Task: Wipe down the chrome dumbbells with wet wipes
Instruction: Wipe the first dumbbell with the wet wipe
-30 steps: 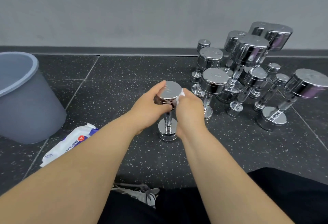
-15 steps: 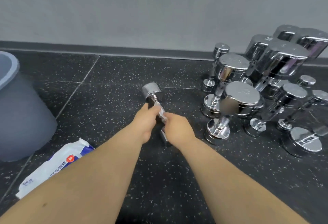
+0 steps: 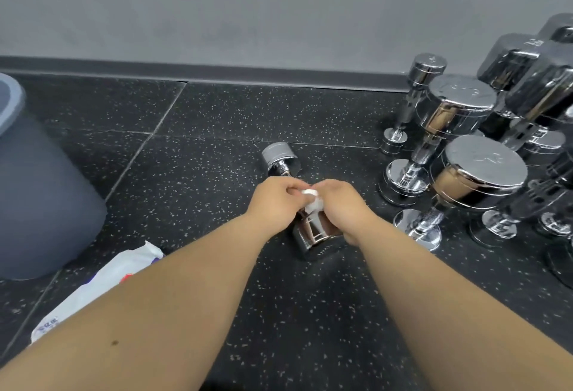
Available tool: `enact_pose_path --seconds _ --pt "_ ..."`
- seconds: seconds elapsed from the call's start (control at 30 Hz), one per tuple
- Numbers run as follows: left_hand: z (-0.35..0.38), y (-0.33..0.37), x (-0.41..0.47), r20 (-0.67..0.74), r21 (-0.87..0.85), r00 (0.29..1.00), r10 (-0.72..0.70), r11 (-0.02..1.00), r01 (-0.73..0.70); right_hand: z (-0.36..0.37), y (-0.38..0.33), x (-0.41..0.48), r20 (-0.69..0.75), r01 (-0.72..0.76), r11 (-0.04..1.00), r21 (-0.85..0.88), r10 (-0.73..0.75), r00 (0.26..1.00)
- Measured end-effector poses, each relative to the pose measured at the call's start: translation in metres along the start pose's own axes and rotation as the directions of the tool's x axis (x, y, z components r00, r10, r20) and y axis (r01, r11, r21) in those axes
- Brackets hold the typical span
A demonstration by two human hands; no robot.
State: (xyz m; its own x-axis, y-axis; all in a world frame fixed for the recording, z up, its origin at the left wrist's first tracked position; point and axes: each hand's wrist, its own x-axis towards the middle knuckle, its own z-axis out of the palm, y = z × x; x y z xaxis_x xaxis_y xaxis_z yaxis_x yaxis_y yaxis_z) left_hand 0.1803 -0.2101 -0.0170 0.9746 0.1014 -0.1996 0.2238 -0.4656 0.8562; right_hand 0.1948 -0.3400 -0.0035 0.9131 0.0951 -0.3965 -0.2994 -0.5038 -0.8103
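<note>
A small chrome dumbbell (image 3: pixel 313 232) lies on its side on the black speckled floor, its far head pointing toward the wall and its near head close to me. My left hand (image 3: pixel 273 204) grips its handle from the left. My right hand (image 3: pixel 344 207) grips a white wet wipe (image 3: pixel 313 200) wrapped round the handle between the two hands. The handle itself is hidden under my fingers. Several more chrome dumbbells (image 3: pixel 477 167) stand upright in a cluster at the right.
A grey plastic bin (image 3: pixel 40 192) stands at the left edge. A white pack of wet wipes (image 3: pixel 102 285) lies on the floor beside my left forearm. The grey wall and dark skirting run along the back.
The dumbbell stood upright a second ago with my hands at its top head. It now lies on its side, and both hands are on its handle with the wipe.
</note>
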Motion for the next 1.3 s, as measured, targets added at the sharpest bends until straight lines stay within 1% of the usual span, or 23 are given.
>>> enact_pose_path --seconds 0.07,0.13,0.2,0.27,0.3,0.33,0.4,0.47,0.57,0.67,0.7,0.73,0.8,0.83,0.87,0.97,1.0,1.03,1.13,1.17,1.2,1.27,1.3 --pt "-0.002 -0.003 0.004 -0.065 0.091 0.998 0.016 0.996 -0.01 0.0 0.001 -0.007 -0.022 -0.001 0.993 0.114 0.004 1.0" --pt "-0.004 -0.007 0.009 -0.168 0.114 0.985 -0.032 0.992 0.051 0.002 0.007 -0.015 -0.13 0.048 0.987 0.153 -0.028 0.991" --pt "-0.008 -0.003 0.015 -0.273 0.158 0.958 -0.091 0.978 0.138 0.011 0.013 -0.023 -0.234 0.053 0.969 0.24 0.005 0.972" --pt "-0.01 -0.002 0.024 -0.315 0.244 0.947 -0.057 0.96 0.139 0.02 0.016 -0.028 -0.272 0.033 0.949 0.315 0.057 0.961" --pt "-0.011 -0.003 0.027 -0.312 0.338 0.95 0.011 0.936 0.1 0.026 0.018 -0.029 -0.276 0.031 0.95 0.312 0.06 0.959" --pt "-0.013 -0.005 0.029 -0.279 0.453 0.956 0.096 0.891 0.043 0.032 0.019 -0.028 -0.282 0.035 0.958 0.284 0.049 0.958" --pt "-0.014 -0.013 0.029 -0.129 0.629 0.962 0.24 0.77 -0.108 0.04 0.022 -0.026 -0.317 0.044 0.972 0.232 0.032 0.948" --pt "-0.016 -0.021 0.025 0.051 0.69 0.94 0.338 0.668 -0.278 0.04 0.025 -0.022 -0.369 0.045 0.964 0.262 0.057 0.928" --pt "-0.016 -0.03 0.008 0.272 0.668 0.828 0.49 0.523 -0.529 0.033 0.031 -0.013 -0.408 0.032 0.921 0.388 0.14 0.902" --pt "-0.019 -0.035 0.005 0.398 0.608 0.727 0.559 0.433 -0.666 0.023 0.036 -0.009 -0.387 0.014 0.89 0.455 0.183 0.904" --pt "-0.022 -0.034 0.013 0.429 0.615 0.719 0.547 0.405 -0.676 0.021 0.038 -0.008 -0.393 0.029 0.886 0.464 0.176 0.903" --pt "-0.025 -0.029 0.023 0.419 0.638 0.742 0.523 0.412 -0.65 0.019 0.039 -0.009 -0.404 0.055 0.881 0.469 0.159 0.901" --pt "-0.03 -0.024 0.043 0.321 0.7 0.807 0.495 0.451 -0.554 0.018 0.042 -0.011 -0.414 0.106 0.888 0.447 0.101 0.904" --pt "-0.029 -0.023 0.045 0.296 0.71 0.816 0.496 0.457 -0.536 0.019 0.043 -0.012 -0.42 0.13 0.891 0.435 0.073 0.905" --pt "-0.025 -0.025 0.041 0.319 0.678 0.787 0.528 0.453 -0.579 0.021 0.045 -0.013 -0.428 0.151 0.891 0.427 0.052 0.902" --pt "-0.014 -0.04 0.019 0.522 0.471 0.562 0.642 0.332 -0.817 0.024 0.048 -0.01 -0.429 0.198 0.899 0.392 -0.012 0.903" --pt "-0.016 -0.043 0.024 0.565 0.443 0.532 0.63 0.313 -0.84 0.025 0.048 -0.009 -0.421 0.206 0.905 0.371 -0.033 0.907" --pt "-0.021 -0.04 0.036 0.57 0.457 0.554 0.607 0.327 -0.827 0.026 0.049 -0.009 -0.415 0.21 0.914 0.347 -0.051 0.908" --pt "-0.031 -0.029 0.069 0.403 0.662 0.742 0.537 0.389 -0.641 0.028 0.049 -0.009 -0.404 0.217 0.928 0.302 -0.082 0.911" --pt "-0.028 -0.026 0.067 0.373 0.687 0.763 0.528 0.396 -0.609 0.029 0.049 -0.009 -0.403 0.217 0.927 0.305 -0.081 0.911" --pt "-0.024 -0.023 0.059 0.389 0.653 0.751 0.533 0.415 -0.633 0.029 0.049 -0.009 -0.407 0.223 0.92 0.321 -0.078 0.91" --pt "-0.01 -0.024 0.031 0.505 0.491 0.648 0.57 0.428 -0.759 0.028 0.051 -0.008 -0.418 0.233 0.906 0.354 -0.069 0.906" --pt "-0.007 -0.028 0.02 0.544 0.436 0.616 0.569 0.436 -0.787 0.027 0.051 -0.009 -0.416 0.231 0.91 0.345 -0.073 0.906"
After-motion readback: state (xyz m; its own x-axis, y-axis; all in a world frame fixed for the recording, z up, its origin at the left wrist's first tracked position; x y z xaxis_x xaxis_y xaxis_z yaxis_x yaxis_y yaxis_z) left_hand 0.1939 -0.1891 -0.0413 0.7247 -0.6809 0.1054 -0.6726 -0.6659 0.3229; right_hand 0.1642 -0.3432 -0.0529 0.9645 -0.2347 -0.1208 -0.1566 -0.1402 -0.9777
